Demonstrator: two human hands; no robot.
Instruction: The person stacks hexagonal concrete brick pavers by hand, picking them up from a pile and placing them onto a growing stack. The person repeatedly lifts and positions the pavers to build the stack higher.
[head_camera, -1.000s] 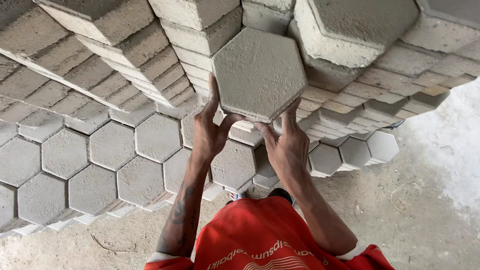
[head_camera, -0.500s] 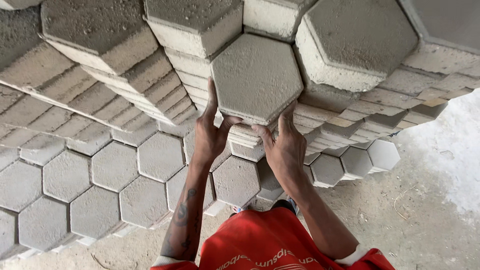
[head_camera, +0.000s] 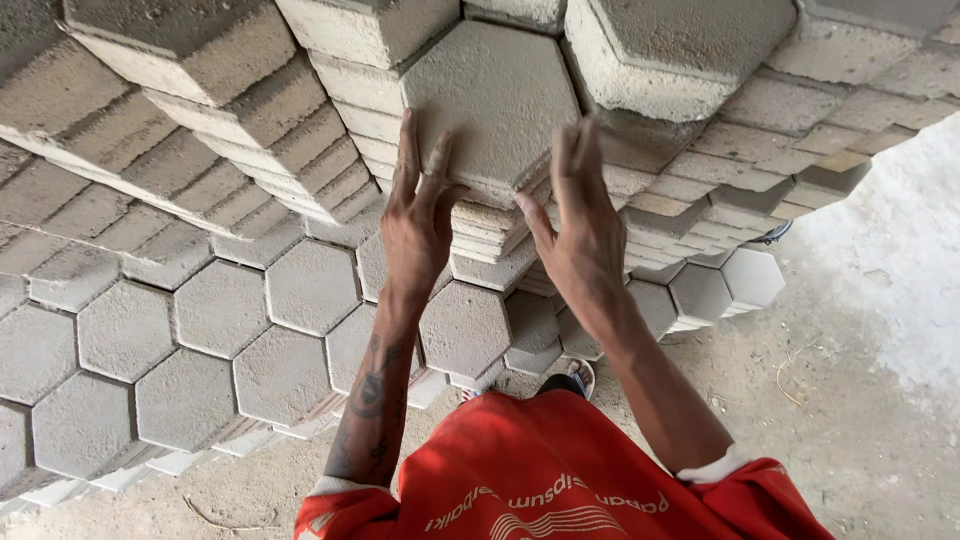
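Right now the hexagonal paver (head_camera: 497, 100) sits on top of a stack of pavers (head_camera: 490, 235), with the left hand (head_camera: 418, 225) and right hand (head_camera: 580, 235) flat against its near edges, fingers spread open and gripping nothing. If set off-centre, it could likely slide off, pinching fingertips or striking the sandalled foot (head_camera: 572, 378) below.

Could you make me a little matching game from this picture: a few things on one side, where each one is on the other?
Things:
1. grey hexagonal concrete paver
2. left hand
3. right hand
4. red shirt

Places:
A. bottom edge of the picture
B. on the paver's right side
C. top of the middle stack, under both hands
D. on the paver's left side

Pairs: 1-C, 2-D, 3-B, 4-A
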